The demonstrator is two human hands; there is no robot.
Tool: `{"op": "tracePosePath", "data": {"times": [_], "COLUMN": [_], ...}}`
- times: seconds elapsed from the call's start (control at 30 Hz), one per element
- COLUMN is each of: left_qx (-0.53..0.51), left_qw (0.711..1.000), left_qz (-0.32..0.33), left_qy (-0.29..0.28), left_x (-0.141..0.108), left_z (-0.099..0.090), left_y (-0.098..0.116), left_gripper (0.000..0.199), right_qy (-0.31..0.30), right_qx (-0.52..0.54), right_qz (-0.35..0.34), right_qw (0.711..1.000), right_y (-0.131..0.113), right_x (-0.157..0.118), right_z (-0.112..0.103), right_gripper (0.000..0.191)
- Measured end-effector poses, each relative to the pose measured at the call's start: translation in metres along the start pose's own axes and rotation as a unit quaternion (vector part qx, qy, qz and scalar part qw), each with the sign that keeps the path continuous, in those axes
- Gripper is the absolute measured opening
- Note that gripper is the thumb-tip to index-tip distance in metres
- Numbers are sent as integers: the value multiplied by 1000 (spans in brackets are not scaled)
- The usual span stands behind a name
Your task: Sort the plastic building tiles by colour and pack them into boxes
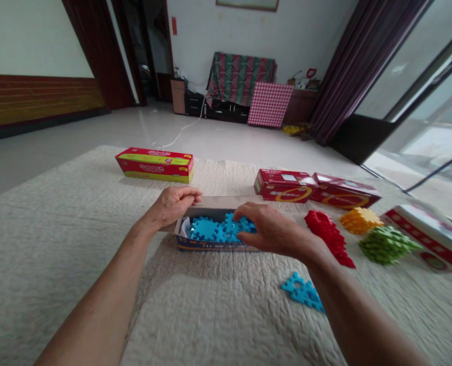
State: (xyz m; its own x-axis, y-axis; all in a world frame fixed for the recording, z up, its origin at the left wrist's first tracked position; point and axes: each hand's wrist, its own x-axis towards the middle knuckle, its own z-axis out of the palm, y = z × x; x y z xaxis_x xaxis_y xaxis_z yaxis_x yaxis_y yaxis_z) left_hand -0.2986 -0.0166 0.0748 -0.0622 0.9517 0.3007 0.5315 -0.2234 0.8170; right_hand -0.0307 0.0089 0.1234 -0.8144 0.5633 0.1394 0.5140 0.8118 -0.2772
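An open box [218, 246] with blue notched pieces [205, 230] inside stands on the quilted cover. At its back left corner is my left hand [174, 204], fingers closed on the raised cardboard flap. Over the right half of the box is my right hand [262, 226], thumb and fingers apart around a blue piece [231, 226]; a firm grip cannot be made out. More blue pieces [304, 292] lie on the cover beside my right forearm. Farther right are piles of red pieces [328, 236], yellow pieces [360, 220] and green pieces [386, 245].
A red and yellow box [155, 165] lies at the back left of the cover [195, 305]. Two dark red boxes [287, 185] [345, 190] stand at the back right. A white and red box [431, 236] is at the right edge.
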Motion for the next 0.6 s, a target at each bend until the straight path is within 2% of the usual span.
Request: {"op": "tracePosePath", "data": {"times": [0.23,0.47,0.6], "left_qx": [9,22,31], "left_qw": [1000,1000,999], "left_qz": [3,15,23], "left_qy": [-1,-7,-10], "left_x": [0,1,1], "left_z": [0,0,0], "left_y": [0,-4,-5], "left_gripper": [27,26,28], "right_qy": [-10,19,10], "right_qx": [11,25,33], "right_qz": [13,9,-16], "right_qw": [1000,999,999], "right_y": [1,-3,-13], "right_x": [6,6,13], "right_z": [4,6,11], "right_gripper": [32,24,18]}}
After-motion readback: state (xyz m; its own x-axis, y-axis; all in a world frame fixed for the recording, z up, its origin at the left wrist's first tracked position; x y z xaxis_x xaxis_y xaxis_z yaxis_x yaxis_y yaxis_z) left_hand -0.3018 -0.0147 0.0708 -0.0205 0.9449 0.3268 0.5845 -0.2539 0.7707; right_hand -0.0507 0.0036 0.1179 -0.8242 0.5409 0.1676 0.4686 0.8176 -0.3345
